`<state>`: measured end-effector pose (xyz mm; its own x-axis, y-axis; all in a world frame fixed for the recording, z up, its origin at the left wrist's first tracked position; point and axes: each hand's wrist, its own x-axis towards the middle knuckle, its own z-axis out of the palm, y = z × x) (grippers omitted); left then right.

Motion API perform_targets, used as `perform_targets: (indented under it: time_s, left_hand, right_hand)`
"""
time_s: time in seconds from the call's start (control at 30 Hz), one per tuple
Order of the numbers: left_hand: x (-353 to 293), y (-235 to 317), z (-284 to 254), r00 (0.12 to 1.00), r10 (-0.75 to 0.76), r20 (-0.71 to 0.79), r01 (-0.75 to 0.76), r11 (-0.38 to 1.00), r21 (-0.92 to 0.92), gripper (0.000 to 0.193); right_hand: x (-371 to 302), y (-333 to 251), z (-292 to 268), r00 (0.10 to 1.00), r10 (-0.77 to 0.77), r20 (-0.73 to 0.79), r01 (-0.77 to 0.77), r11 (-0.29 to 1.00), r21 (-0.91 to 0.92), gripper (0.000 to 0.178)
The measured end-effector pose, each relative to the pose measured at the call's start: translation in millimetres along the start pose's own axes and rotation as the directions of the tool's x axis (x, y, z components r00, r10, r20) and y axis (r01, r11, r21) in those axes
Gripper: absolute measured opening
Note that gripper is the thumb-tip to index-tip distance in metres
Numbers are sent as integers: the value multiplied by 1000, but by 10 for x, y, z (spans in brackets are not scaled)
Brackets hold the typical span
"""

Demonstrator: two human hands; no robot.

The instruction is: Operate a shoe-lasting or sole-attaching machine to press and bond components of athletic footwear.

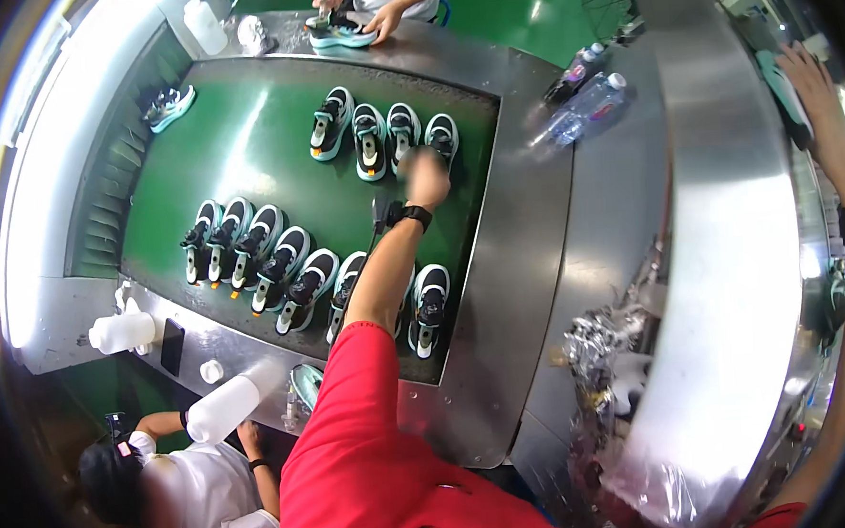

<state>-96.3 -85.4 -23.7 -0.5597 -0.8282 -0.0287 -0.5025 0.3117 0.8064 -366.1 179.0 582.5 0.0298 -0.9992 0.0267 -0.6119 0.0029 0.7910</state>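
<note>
My left hand (426, 176) reaches over the green belt to the heel end of the rightmost sneaker (443, 137) in the far row. Its fingers are smeared, so their grip is unclear. Beside it stand more black-and-white sneakers (369, 138) with pale teal soles. A longer near row of matching sneakers (291, 261) runs below, partly hidden by my forearm. At the far right edge, my right hand (815, 86) is closed over another sneaker (784, 97), its teal sole facing left.
Plastic bottles (582, 112) lie on the metal frame (524, 201) right of the belt (245, 168). Crumpled foil (603, 336) sits lower right. A co-worker's hands (386, 19) hold a sneaker at the far edge; another person (210, 485) works lower left beside white containers (225, 408).
</note>
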Motion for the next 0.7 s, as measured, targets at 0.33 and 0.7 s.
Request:
perform_targets:
  time_s: [0.33,0.7]
  left_hand:
    - [-1230,337,-288,961,-158,-228,44,898,-439,62]
    - [-4601,2243,-1003,343,339,876,678,556,-481,30]
  right_hand:
    - [-277,44,10,961,278,7,-274,942,196,54]
    - [-2235,-593,-2118,664,720,-201,-510,633,582,67]
